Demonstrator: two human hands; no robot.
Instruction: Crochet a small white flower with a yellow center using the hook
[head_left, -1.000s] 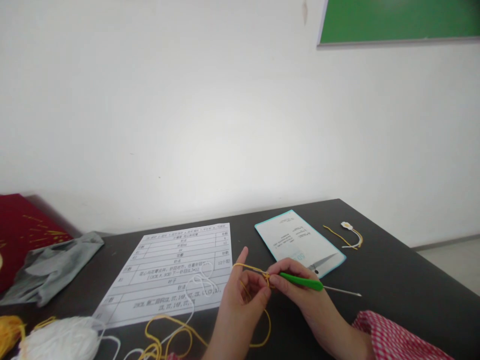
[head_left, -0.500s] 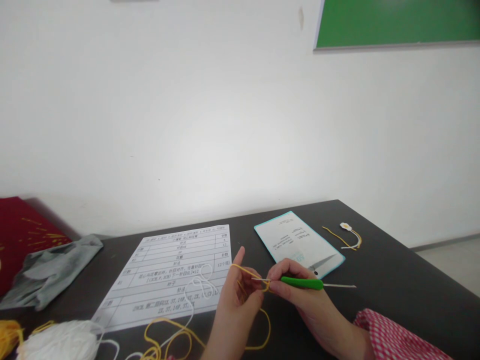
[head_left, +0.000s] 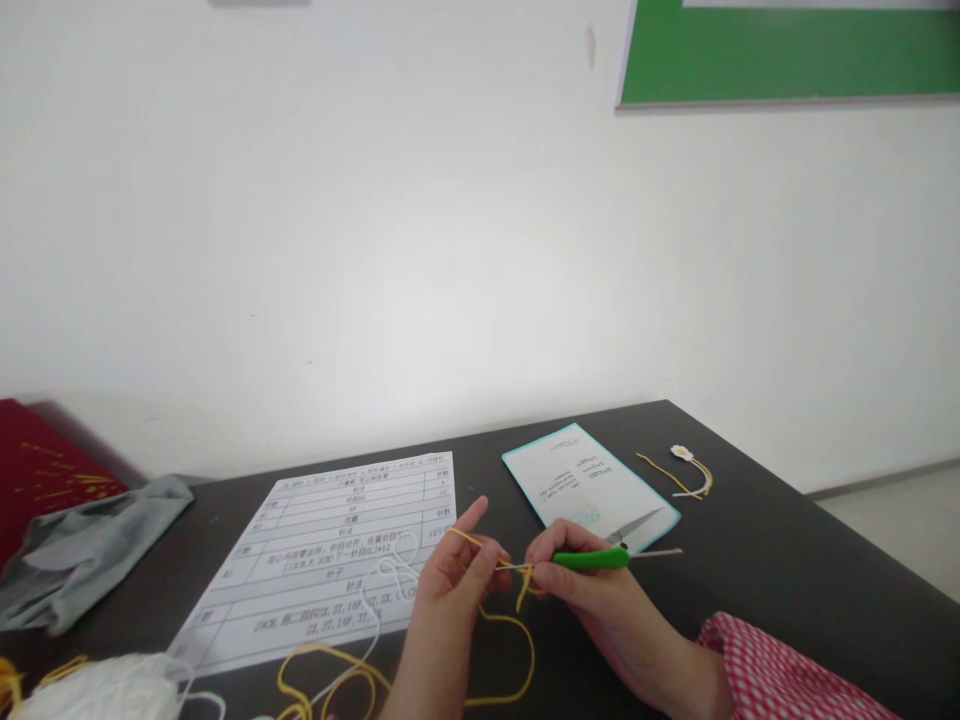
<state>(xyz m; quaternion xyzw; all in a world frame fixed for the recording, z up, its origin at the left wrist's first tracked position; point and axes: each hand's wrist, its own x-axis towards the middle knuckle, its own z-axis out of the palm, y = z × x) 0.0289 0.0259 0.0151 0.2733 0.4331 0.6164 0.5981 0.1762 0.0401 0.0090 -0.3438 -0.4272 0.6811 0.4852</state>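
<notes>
My right hand [head_left: 581, 570] grips a crochet hook [head_left: 592, 559] by its green handle, the thin metal shaft pointing left. A metal end also sticks out to the right of the handle. Yellow yarn [head_left: 523, 590] is looped on the shaft just beside my right fingertips. My left hand [head_left: 457, 575] has its index finger raised with the yellow yarn running over it, while thumb and another finger pinch near the hook's tip. The exact spot of the pinch is partly hidden. A loose curve of yarn hangs below both hands.
A printed pattern sheet [head_left: 330, 560] lies at left. A blue-edged card [head_left: 577, 470] with scissors [head_left: 637, 526] on it lies behind my right hand. A small white-and-yellow crocheted piece [head_left: 682, 453] is farther right. White yarn [head_left: 112, 690], grey cloth [head_left: 112, 540] and a red item [head_left: 45, 470] are at left.
My left thumb has moved up towards the raised index finger and the hook. The yellow loop now hangs lower from the hook, and the view has shifted slightly.
</notes>
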